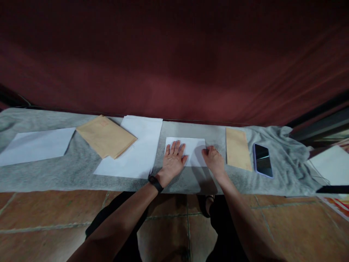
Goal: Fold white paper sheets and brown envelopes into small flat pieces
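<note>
A small white sheet of paper [194, 150], which looks folded, lies flat on the grey cloth in front of me. My left hand [174, 159] rests palm down on its left half, fingers spread. At the sheet's right edge is my right hand [214, 158], its fingers curled in with the thumb side touching the paper; whether it pinches the edge is hidden. To the right lies a single brown envelope [239, 149]. Left of my hands, a stack of white paper [145, 145] sits partly under a pile of brown envelopes [109, 136].
Another white sheet [38, 145] lies at the far left of the grey cloth [81, 178]. A phone in a purple case [263, 160] is at the right, beside rumpled cloth. Behind the narrow surface hangs a dark red curtain [174, 91]. Tiled floor [49, 211] shows below.
</note>
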{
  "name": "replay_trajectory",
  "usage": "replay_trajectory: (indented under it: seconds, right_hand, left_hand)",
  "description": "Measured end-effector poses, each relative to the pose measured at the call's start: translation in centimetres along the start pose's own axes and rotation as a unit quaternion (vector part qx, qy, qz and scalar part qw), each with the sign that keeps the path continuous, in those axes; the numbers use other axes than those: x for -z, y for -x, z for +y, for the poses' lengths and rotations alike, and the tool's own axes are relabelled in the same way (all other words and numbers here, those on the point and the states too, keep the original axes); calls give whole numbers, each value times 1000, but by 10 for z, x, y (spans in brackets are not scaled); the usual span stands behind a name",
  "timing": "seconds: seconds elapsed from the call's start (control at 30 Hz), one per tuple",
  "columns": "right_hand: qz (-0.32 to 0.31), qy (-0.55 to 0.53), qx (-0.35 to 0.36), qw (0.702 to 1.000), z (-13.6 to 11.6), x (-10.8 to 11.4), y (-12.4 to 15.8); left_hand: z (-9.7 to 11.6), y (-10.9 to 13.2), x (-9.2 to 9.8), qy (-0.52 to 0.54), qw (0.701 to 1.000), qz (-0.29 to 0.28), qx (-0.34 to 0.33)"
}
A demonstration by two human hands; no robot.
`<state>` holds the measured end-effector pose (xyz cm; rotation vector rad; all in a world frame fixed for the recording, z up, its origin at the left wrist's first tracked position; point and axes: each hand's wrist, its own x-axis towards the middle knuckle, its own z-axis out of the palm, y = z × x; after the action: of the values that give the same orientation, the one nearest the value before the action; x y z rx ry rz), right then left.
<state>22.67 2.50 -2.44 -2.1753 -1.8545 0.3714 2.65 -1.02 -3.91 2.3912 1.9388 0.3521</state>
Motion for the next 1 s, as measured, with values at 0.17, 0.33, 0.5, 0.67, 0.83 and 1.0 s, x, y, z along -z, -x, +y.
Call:
replay_trajectory:
  seconds: [0.17, 0.33, 0.5, 0.67, 0.83, 1.0]
  right_hand:
    - [-65, -194, -13, 979, 8, 2, -15]
    - [-94, -470, -4, 878, -1, 17, -19]
    - [-139, -685, -3, 715, -28, 36, 1]
    - [-140, -738, 26, 660, -39, 41, 4]
    - [-122, -674, -75, 724, -30, 20, -1]
    - [-221, -669, -74, 706, -28, 3, 3]
  left_hand:
    - [0, -2, 1, 19, 1000, 6, 8]
    - [17, 2, 15, 68, 996, 1, -60]
    - [34, 6, 34, 106, 993, 46, -37]
    - [27, -5, 52, 366, 924, 102, 51]
    - [18, -13, 57, 694, 660, 166, 233]
    - [17, -13, 47, 771, 549, 125, 298]
